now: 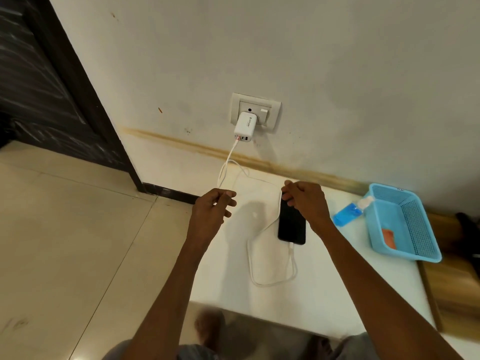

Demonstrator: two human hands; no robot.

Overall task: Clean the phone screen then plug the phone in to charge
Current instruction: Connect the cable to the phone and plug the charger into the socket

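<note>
A black phone (292,224) lies screen up on a white surface (324,281), with a white cable (270,283) plugged into its near end. The cable loops on the surface and runs up to a white charger (245,126) seated in the wall socket (272,110). My left hand (213,207) pinches the cable between thumb and fingers, left of the phone. My right hand (305,201) rests over the phone's far end, fingers curled on the cable at the phone's top left corner.
A blue plastic basket (405,222) with an orange cloth (389,237) inside stands at the right, a blue spray bottle (346,213) lying beside it. A dark door frame (85,100) rises at the left. Tiled floor (65,242) spreads left.
</note>
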